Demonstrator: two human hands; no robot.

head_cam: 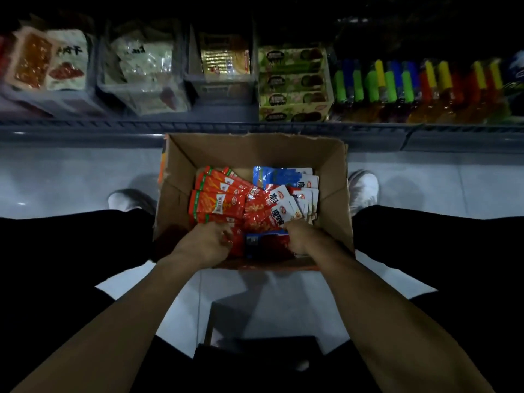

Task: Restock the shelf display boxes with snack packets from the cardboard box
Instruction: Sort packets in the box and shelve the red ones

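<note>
packets filled the cardboard box (pixel 184 165) on the pale tiled floor (pixel 71 177). left hand (pixel 209 242), fingers curled, gripped red snack packets (pixel 218 202) at the box's near left; right hand (pixel 302 236) pinched a fan of red-and-white packets (pixel 279 207) near the middle, blue packets (pixel 280 175) beyond. shelf display boxes (pixel 295 83) stood just past the box's far edge, shoes either side.
</note>
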